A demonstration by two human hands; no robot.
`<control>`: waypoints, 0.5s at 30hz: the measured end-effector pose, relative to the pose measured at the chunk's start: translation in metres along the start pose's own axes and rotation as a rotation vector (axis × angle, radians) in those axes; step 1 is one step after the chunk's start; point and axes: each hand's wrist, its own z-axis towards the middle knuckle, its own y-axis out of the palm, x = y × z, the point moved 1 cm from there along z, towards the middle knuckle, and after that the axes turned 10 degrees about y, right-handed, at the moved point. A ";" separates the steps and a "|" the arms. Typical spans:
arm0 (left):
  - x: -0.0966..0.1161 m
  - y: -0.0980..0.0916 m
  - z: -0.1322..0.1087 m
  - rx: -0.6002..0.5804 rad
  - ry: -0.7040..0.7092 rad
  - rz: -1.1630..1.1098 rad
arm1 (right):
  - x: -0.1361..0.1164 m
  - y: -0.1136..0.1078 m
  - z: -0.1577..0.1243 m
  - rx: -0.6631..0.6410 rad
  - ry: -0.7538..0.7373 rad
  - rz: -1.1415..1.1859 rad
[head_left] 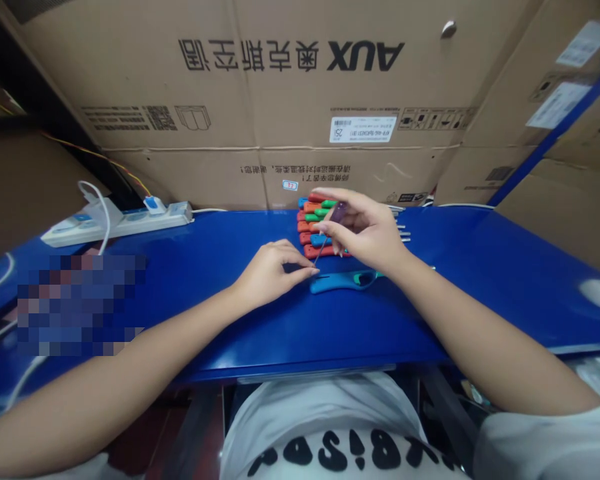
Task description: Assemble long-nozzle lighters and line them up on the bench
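My right hand (363,227) grips a small screwdriver (339,213) by its dark purple handle, its thin shaft slanting down to the left. Thumb and fingers of my left hand (273,270) are pinched together at the shaft's lower end; whatever lies between the fingertips is too small to make out. Just below the fingertips, a blue long-nosed lighter (337,283) lies on the blue tabletop, its front part behind my right wrist. Behind my right hand are several more red, orange, green and blue lighters (307,227) laid side by side, partly hidden, with metal tubes pointing right.
A large cardboard sheet (290,100) stands along the table's back edge. To the left sit a white power strip (125,225) with plugs and a cable, and a pixelated patch. The table's front edge (300,373) runs close to my body.
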 end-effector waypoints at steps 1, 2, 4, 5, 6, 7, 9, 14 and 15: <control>0.004 0.003 -0.001 0.003 -0.007 -0.044 | -0.001 0.001 -0.002 0.042 -0.034 -0.034; 0.008 0.006 -0.001 0.002 -0.011 -0.080 | -0.003 0.002 -0.005 0.074 -0.070 -0.076; 0.014 0.011 -0.002 -0.008 -0.007 -0.126 | -0.004 0.004 -0.007 0.071 -0.131 -0.149; 0.016 0.013 -0.003 -0.016 -0.005 -0.139 | -0.005 0.004 -0.008 0.039 -0.148 -0.162; 0.017 0.014 -0.003 -0.025 -0.004 -0.148 | -0.005 0.004 -0.008 -0.005 -0.157 -0.161; 0.018 0.014 -0.003 -0.034 -0.005 -0.151 | -0.005 0.004 -0.008 -0.053 -0.159 -0.150; 0.018 0.013 -0.003 -0.051 -0.015 -0.141 | -0.004 0.004 -0.008 -0.121 -0.149 -0.124; 0.013 0.006 -0.002 -0.047 -0.059 -0.119 | -0.001 0.002 -0.008 -0.047 -0.130 -0.123; 0.011 0.005 -0.002 -0.037 -0.068 -0.121 | -0.001 0.002 -0.008 -0.027 -0.134 -0.127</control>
